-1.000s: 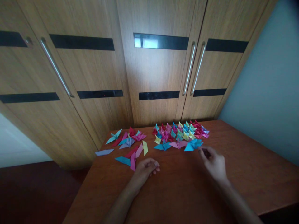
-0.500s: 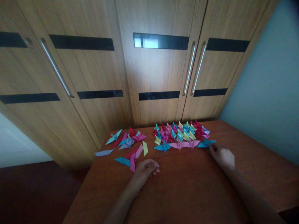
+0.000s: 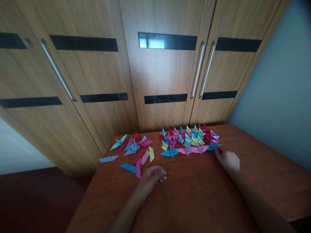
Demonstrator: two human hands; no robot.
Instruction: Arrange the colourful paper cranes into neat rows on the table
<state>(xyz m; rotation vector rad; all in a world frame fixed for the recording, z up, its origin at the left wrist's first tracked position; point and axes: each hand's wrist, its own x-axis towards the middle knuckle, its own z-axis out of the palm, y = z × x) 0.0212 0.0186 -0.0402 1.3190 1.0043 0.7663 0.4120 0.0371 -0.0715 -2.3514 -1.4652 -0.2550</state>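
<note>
My right hand (image 3: 227, 159) pinches a blue paper crane (image 3: 213, 145) at the right end of the front row. That crane's left wing meets a pink crane (image 3: 201, 149); another pink crane (image 3: 186, 150) and a blue crane (image 3: 171, 152) continue the row leftward. Behind them stand several rows of folded cranes (image 3: 187, 141) in red, pink, yellow and teal. My left hand (image 3: 153, 177) rests on the table with its fingers curled in and nothing visible in them. Close to its knuckles lies a magenta folded crane (image 3: 138, 168), beside a blue wing piece (image 3: 128, 167).
More loose folded cranes (image 3: 132, 149) lie at the table's left side, with a lilac flat one (image 3: 108, 159) near the left edge. The wooden table (image 3: 194, 194) stands against a wardrobe (image 3: 165, 71) with metal handles. A pale wall (image 3: 279, 97) rises on the right.
My right hand has moved slightly left and back with the blue crane, bringing it closer against the pink crane and the rows behind. My left hand stays in place.
</note>
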